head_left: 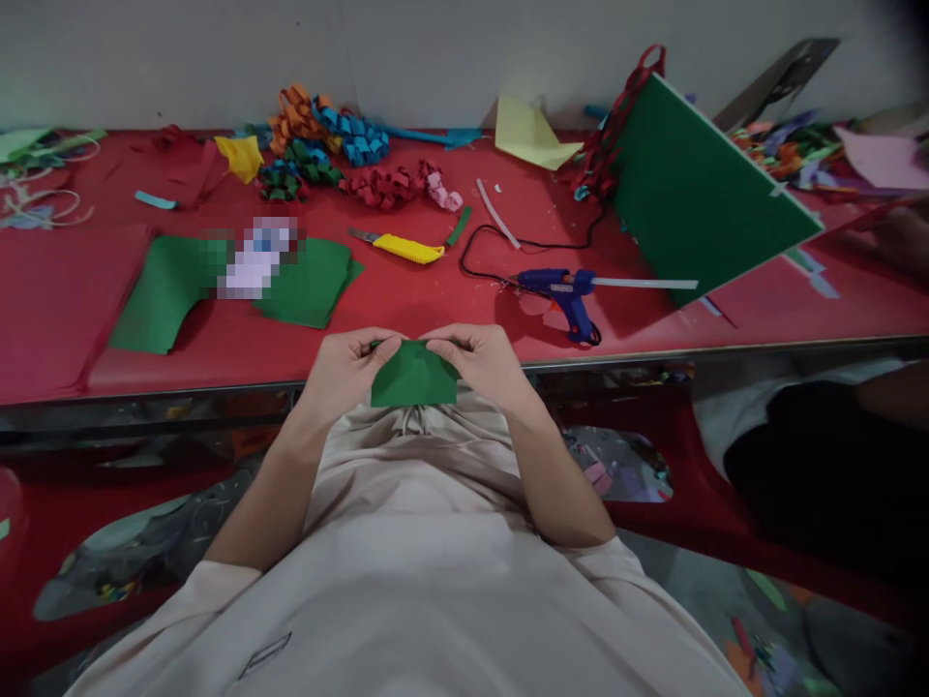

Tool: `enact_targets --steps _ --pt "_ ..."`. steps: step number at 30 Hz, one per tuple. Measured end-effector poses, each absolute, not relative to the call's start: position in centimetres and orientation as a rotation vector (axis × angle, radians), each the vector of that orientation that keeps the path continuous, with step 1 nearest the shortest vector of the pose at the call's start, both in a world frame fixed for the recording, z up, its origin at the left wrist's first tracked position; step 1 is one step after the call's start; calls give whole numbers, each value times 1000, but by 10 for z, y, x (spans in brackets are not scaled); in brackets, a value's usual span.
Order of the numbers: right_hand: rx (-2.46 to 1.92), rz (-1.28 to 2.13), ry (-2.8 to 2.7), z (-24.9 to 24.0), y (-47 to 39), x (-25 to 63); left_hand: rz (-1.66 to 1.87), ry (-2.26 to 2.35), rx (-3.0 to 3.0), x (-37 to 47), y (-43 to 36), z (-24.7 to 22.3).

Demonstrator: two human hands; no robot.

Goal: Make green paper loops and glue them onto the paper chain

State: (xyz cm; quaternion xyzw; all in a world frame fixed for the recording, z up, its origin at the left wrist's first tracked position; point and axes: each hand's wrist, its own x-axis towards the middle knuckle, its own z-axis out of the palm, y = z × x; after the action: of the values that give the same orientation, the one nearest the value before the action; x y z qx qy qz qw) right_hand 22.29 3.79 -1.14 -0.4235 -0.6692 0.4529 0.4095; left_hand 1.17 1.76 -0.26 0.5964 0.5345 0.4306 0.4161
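Note:
Between my two hands is a small sheet of green paper (414, 379), held in front of my waist just off the table's near edge. My left hand (352, 366) pinches its upper left part between thumb and fingers. At the upper right, my right hand (475, 360) grips it the same way, with the two thumbs close together. Beyond my hands lie a yellow box cutter (407, 249) with its blade out and a blue glue gun (558, 287) with a clear glue stick in its back. More green paper (309, 286) rests to the left.
A green board (707, 194) leans upright at the right. Paper chains (334, 131) in several colours lie along the back wall. Red sheets (65, 305) cover the table's left end. The glue gun's black cord (479, 232) loops across the middle. Another person's dark-clothed part (820, 465) shows at right.

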Motion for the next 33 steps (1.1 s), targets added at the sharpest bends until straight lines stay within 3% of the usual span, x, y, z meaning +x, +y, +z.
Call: enact_targets --steps 7,15,21,26,33 --pt "-1051 1145 -1673 -17 43 232 1047 1271 1684 -5 13 -7" --pt "-1063 1104 -1563 3 47 236 1195 1056 2345 -11 11 -5" --pt "-1052 1033 -1631 3 46 231 1510 1262 1910 21 14 -4" --pt "-1012 1071 -1596 5 41 234 1448 1353 1526 33 17 -5" --pt "-954 1285 -1444 -5 30 222 1503 1489 1466 37 16 -4"
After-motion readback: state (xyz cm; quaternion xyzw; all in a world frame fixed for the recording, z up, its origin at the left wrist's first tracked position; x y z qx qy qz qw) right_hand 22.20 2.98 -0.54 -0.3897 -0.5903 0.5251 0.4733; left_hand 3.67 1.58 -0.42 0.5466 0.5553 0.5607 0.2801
